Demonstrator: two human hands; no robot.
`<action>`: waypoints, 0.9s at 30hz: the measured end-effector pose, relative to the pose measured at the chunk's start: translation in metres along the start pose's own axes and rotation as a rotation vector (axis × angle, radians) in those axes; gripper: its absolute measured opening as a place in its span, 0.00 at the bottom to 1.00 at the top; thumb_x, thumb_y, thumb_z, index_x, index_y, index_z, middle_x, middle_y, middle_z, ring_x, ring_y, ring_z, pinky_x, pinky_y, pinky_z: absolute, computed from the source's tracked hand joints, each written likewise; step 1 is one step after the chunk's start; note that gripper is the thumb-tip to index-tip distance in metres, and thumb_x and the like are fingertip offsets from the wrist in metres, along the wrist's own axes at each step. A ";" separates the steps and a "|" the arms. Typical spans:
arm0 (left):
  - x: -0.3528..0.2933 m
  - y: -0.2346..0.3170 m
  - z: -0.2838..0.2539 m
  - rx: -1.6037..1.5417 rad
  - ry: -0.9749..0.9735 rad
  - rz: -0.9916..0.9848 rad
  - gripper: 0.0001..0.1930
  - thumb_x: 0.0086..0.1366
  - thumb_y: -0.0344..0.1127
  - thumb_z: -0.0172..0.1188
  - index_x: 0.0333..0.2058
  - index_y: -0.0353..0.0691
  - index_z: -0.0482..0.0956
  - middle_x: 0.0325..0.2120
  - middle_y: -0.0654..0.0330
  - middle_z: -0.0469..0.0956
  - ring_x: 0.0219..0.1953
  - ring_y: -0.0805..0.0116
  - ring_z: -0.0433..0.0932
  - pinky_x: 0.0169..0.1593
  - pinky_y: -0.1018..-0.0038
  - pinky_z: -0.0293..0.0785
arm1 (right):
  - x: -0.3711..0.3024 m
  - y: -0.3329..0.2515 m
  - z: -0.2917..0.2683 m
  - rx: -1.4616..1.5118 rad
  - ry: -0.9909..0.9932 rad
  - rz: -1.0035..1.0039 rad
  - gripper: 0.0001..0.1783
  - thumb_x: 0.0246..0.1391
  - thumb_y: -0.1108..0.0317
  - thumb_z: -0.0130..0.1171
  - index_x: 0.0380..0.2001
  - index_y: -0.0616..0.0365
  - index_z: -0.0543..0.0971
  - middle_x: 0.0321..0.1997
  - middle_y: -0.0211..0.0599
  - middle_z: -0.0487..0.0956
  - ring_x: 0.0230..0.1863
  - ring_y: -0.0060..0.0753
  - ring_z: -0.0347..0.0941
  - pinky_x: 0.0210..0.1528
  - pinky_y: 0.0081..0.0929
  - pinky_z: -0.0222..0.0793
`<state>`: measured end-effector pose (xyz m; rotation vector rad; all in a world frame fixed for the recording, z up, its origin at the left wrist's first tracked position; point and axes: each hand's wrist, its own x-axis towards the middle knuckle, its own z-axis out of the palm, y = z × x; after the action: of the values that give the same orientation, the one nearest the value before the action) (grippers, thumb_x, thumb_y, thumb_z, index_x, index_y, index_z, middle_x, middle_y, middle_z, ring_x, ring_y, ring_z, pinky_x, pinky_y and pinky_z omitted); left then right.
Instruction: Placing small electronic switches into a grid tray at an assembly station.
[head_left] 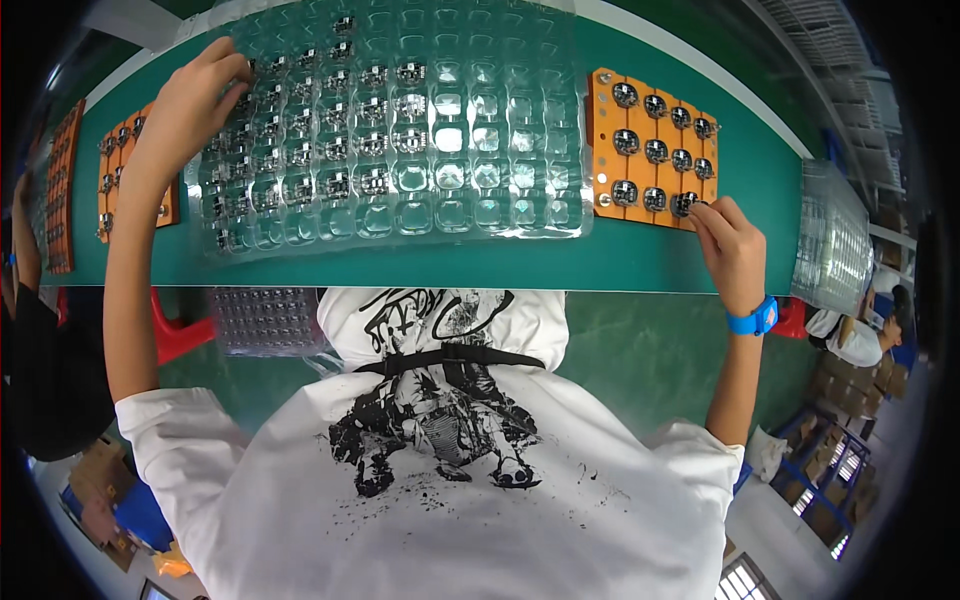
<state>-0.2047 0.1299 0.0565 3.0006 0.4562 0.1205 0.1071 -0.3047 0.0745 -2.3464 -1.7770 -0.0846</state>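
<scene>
A clear plastic blister tray [500,215] lies across the green table, its left and middle pockets holding many small black-and-silver electronic parts [337,146]. My left hand [203,100] is over the tray's left edge with its fingers curled into a pinch; whatever is between the fingertips is hidden. On the right lies an orange fixture board [640,208] carrying rows of round black-and-silver parts. My right hand [731,246] reaches its near right corner, thumb and finger pinched on a small round electronic part [685,204] there.
Another orange board [170,205] with parts lies left, partly behind my left forearm, and one more [60,190] is farther left. Stacked clear trays [832,235] stand at the table's right end. A person in black [60,370] is at left. A filled tray [267,322] sits below the table edge.
</scene>
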 end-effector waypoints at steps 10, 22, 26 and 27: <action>-0.007 -0.003 0.008 0.058 0.174 0.028 0.04 0.60 0.27 0.56 0.32 0.37 0.70 0.31 0.57 0.69 0.30 0.51 0.73 0.32 0.62 0.68 | -0.002 0.002 0.002 0.039 -0.029 -0.014 0.07 0.46 0.82 0.59 0.32 0.63 0.77 0.26 0.40 0.72 0.24 0.42 0.71 0.25 0.31 0.66; -0.059 -0.025 -0.034 -0.178 0.370 -0.215 0.04 0.63 0.26 0.55 0.37 0.34 0.73 0.25 0.59 0.72 0.25 0.74 0.71 0.30 0.79 0.68 | -0.023 0.012 -0.013 0.221 0.036 0.084 0.12 0.54 0.81 0.53 0.42 0.65 0.78 0.35 0.44 0.77 0.33 0.36 0.73 0.34 0.26 0.68; -0.121 -0.044 -0.038 0.010 0.243 -0.376 0.06 0.60 0.28 0.58 0.36 0.36 0.73 0.26 0.54 0.75 0.24 0.58 0.74 0.29 0.69 0.70 | -0.048 0.067 0.002 0.195 0.150 0.321 0.13 0.62 0.73 0.49 0.46 0.63 0.78 0.33 0.31 0.77 0.27 0.18 0.66 0.28 0.16 0.61; -0.134 -0.042 -0.038 -0.030 0.207 -0.441 0.05 0.61 0.29 0.57 0.35 0.37 0.73 0.27 0.53 0.75 0.26 0.54 0.75 0.30 0.67 0.70 | -0.047 0.076 0.013 0.210 0.149 0.321 0.13 0.62 0.73 0.49 0.46 0.63 0.78 0.33 0.31 0.77 0.27 0.18 0.66 0.28 0.16 0.61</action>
<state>-0.3477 0.1327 0.0814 2.7869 1.1074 0.3956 0.1658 -0.3665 0.0443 -2.3672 -1.2592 -0.0226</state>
